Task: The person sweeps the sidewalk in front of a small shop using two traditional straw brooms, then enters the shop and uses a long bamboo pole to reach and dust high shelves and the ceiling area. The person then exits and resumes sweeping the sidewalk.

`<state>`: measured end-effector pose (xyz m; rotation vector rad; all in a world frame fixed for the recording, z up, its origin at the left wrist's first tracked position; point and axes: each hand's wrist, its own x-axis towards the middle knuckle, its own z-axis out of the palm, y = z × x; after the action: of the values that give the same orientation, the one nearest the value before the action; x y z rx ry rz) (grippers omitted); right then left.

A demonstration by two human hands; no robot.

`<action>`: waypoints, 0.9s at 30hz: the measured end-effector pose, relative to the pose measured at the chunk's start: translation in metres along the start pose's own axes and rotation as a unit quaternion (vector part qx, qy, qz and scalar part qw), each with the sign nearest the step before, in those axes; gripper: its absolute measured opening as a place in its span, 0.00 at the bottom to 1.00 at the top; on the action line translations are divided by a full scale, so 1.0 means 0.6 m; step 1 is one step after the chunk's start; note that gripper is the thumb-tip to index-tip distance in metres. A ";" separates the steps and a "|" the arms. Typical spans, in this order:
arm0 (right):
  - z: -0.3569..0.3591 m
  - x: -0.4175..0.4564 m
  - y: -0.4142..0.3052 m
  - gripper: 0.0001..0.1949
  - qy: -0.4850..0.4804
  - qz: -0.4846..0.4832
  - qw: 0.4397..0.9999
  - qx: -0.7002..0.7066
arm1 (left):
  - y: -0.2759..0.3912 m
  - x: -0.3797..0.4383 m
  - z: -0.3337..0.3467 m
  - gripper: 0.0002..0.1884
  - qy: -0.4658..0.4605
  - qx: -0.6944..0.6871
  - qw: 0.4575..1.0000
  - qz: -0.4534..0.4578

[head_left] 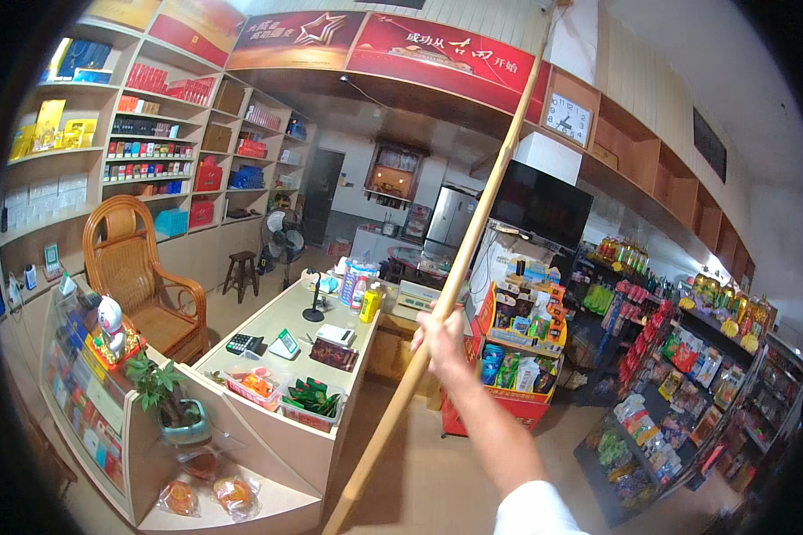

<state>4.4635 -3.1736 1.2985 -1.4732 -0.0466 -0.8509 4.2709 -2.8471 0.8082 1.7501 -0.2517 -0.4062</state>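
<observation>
A long pale wooden or bamboo pole (482, 221) slants across the view, from the bottom centre up to the red banner near the ceiling. My right hand (439, 338), at the end of a forearm with a white sleeve, is closed around the pole at about mid-length. The pole's top reaches past the banner (441, 53), left of a square wall clock (567, 119); what its tip touches cannot be told. My left hand is out of view. Behind the pole, to the left of my right hand, stands a counter with a pale top (288, 304).
On the counter are a calculator (244, 344), a microphone (313, 311), bottles and tubs of packets. A potted plant (186, 414) stands at its front corner. A snack display stand (522, 361) is close behind my right hand; stocked shelves (662, 401) line the right. A rattan chair (140, 281) stands behind the counter.
</observation>
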 end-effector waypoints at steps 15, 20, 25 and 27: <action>0.148 -0.445 -0.011 0.16 -0.156 0.131 0.969 0.138 | 0.127 0.001 -0.023 0.11 -0.043 0.048 0.998 0.019; 0.147 -0.308 -0.058 0.13 -0.206 0.030 0.973 0.099 | 0.123 0.001 -0.028 0.11 -0.040 0.053 0.998 0.017; 0.102 0.004 -0.146 0.23 -0.009 0.011 0.998 0.066 | 0.283 0.037 -0.026 0.11 -0.031 0.014 0.998 0.062; 0.070 0.043 -0.155 0.20 -0.021 -0.041 0.998 0.038 | 0.401 0.070 -0.003 0.11 0.048 0.005 0.966 0.253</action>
<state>4.4528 -3.1371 1.3963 -1.4261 -0.1695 -0.8758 4.3226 -2.9137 1.0375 1.6370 -0.6144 0.0514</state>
